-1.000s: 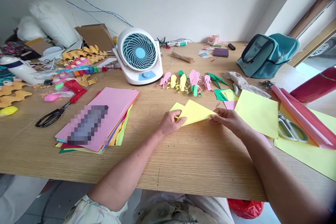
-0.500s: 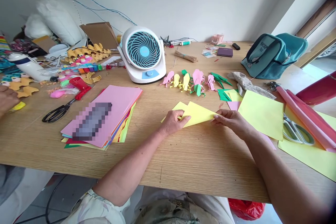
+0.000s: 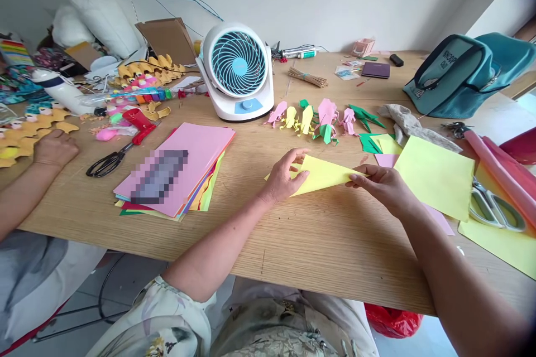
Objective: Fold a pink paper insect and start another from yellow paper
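Note:
A folded yellow paper (image 3: 324, 176) is held just above the wooden table (image 3: 234, 245). My left hand (image 3: 287, 178) grips its left part between thumb and fingers, and part of the paper is hidden behind that hand. At the narrow right tip, my right hand (image 3: 379, 184) pinches the sheet. Beyond it stand small folded paper figures: pink (image 3: 326, 112), yellow (image 3: 306, 120) and green (image 3: 365, 117). Right of my right hand lies a flat yellow sheet (image 3: 435, 175).
Left is a stack of coloured paper (image 3: 201, 150) with a blurred item on it, and black-handled scissors (image 3: 104, 164). A fan (image 3: 238, 70) stands behind. Grey-handled scissors (image 3: 496, 209) and a teal bag (image 3: 456, 78) are right. Another person's hand (image 3: 56, 149) rests far left.
The view has shifted, and things appear further right and higher. My left hand's fingers are raised more over the folded paper. The other person's hand and forearm show more fully at the left.

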`<action>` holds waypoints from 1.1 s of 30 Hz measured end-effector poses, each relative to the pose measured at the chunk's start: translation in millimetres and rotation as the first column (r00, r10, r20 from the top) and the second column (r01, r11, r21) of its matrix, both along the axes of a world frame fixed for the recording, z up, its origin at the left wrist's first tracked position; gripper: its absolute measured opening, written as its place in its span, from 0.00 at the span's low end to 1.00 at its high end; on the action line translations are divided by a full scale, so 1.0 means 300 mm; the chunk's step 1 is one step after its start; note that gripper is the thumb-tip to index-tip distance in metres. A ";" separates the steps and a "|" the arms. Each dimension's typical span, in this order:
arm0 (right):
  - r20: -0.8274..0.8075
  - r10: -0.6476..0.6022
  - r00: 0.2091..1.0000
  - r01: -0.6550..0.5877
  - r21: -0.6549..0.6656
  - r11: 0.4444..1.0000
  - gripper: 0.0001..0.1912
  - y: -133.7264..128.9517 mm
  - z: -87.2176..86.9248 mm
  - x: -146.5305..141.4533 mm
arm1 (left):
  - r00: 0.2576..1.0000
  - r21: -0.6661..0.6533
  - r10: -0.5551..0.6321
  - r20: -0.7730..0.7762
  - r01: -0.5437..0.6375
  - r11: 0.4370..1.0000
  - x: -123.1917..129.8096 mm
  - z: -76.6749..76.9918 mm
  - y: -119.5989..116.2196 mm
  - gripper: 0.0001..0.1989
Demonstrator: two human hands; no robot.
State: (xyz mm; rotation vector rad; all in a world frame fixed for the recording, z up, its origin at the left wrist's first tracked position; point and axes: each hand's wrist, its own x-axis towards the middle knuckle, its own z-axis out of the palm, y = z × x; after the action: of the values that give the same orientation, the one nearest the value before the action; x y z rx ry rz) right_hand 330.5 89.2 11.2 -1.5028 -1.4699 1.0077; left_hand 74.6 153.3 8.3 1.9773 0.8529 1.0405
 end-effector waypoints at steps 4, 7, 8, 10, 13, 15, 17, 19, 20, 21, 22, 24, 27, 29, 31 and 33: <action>0.072 0.035 0.997 -0.037 0.029 0.999 0.24 -0.011 0.009 -0.016 | 0.999 0.084 -0.036 -0.016 0.037 0.996 -0.008 0.008 0.000 0.23; 0.091 0.054 0.994 -0.058 0.049 0.997 0.25 -0.018 0.019 -0.029 | 0.997 0.116 -0.040 -0.064 0.048 0.992 -0.011 0.012 0.003 0.13; 0.096 0.060 0.994 -0.065 0.053 0.996 0.25 -0.020 0.022 -0.032 | 0.996 0.114 -0.040 -0.079 0.049 0.992 -0.011 0.012 0.005 0.11; 0.108 0.079 0.991 -0.086 0.063 0.994 0.25 -0.022 0.025 -0.036 | 0.994 0.102 -0.048 -0.094 0.058 0.993 -0.012 0.013 0.009 0.09; 0.129 0.123 0.984 -0.134 0.082 0.988 0.23 -0.023 0.028 -0.039 | 0.989 0.099 -0.087 -0.116 0.098 0.990 -0.015 0.014 0.018 0.05; 0.145 0.148 0.978 -0.162 0.095 0.982 0.23 -0.024 0.029 -0.039 | 0.985 0.116 -0.107 -0.138 0.123 0.986 -0.018 0.012 0.025 0.06; 0.166 0.163 0.973 -0.183 0.109 0.977 0.23 -0.025 0.031 -0.040 | 0.982 0.159 -0.106 -0.159 0.131 0.979 -0.022 0.008 0.033 0.06; 0.201 0.173 0.964 -0.201 0.129 0.971 0.23 -0.026 0.034 -0.042 | 0.979 0.217 -0.093 -0.180 0.132 0.967 -0.025 0.003 0.040 0.05; 0.224 0.176 0.959 -0.210 0.141 0.967 0.23 -0.027 0.036 -0.043 | 0.976 0.241 -0.093 -0.195 0.140 0.960 -0.027 0.000 0.042 0.05; 0.251 0.176 0.952 -0.219 0.154 0.963 0.22 -0.028 0.038 -0.044 | 0.972 0.257 -0.100 -0.213 0.154 0.954 -0.029 -0.002 0.045 0.05; 0.279 0.177 0.944 -0.230 0.170 0.958 0.21 -0.030 0.040 -0.046 | 0.966 0.264 -0.111 -0.234 0.173 0.949 -0.031 -0.003 0.046 0.05; 0.325 0.176 0.929 -0.252 0.206 0.946 0.19 -0.033 0.045 -0.051 | 0.950 0.258 -0.143 -0.277 0.217 0.942 -0.035 -0.002 0.047 0.05; 0.354 0.172 0.919 -0.274 0.260 0.926 0.17 -0.042 0.054 -0.059 | 0.922 0.228 -0.207 -0.328 0.290 0.930 -0.039 0.007 0.044 0.06; 0.359 0.176 0.917 -0.289 0.291 0.912 0.16 -0.048 0.059 -0.064 | 0.904 0.215 -0.242 -0.351 0.329 0.919 -0.040 0.015 0.040 0.07; 0.366 0.179 0.913 -0.305 0.324 0.895 0.15 -0.055 0.064 -0.067 | 0.896 0.214 -0.254 -0.363 0.345 0.914 -0.040 0.022 0.036 0.07; 0.379 0.175 0.909 -0.317 0.354 0.880 0.15 -0.060 0.069 -0.070 | 0.901 0.225 -0.240 -0.362 0.334 0.916 -0.040 0.027 0.033 0.06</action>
State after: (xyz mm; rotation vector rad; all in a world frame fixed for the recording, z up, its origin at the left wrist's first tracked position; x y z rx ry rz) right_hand 309.4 71.2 31.9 -1.2336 -2.0191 0.5396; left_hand 62.6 163.4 16.6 2.4794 0.5690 0.6967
